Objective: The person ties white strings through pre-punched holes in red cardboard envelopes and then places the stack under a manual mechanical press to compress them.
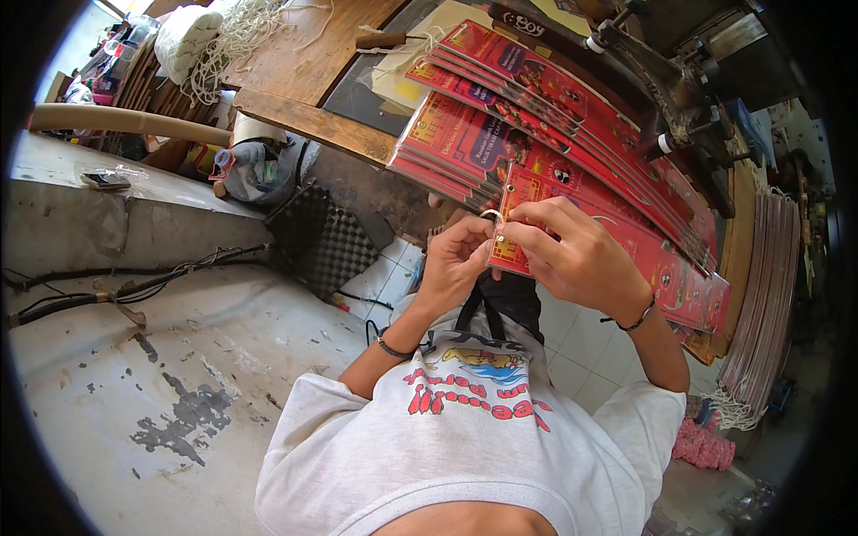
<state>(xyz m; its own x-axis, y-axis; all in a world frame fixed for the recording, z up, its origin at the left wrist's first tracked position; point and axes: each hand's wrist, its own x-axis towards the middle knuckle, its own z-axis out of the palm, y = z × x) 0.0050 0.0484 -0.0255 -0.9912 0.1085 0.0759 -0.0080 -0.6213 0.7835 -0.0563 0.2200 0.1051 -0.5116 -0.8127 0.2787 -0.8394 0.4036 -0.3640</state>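
Note:
Both hands meet at the near left corner of a red printed menu board [527, 183], which has metal eyelets along its edge. My left hand [456, 259] is closed, thumb and forefinger pinching a thin white cord [490, 214] that loops at the corner. From the other side, my right hand [572, 246] grips that same corner, its fingers bent over the board. Whether it also has hold of the cord is hidden. Beneath and beyond lie stacks of similar red boards [447, 134], with a fanned pile [572, 103] farther right.
A wooden-handled tool [380, 40] lies on the wooden table [295, 45], near a heap of white cord [228, 58]. A dark metal machine [688, 116] stands far right, above a corded bundle of boards [760, 286]. A pale ledge with a phone [105, 180] runs along the left.

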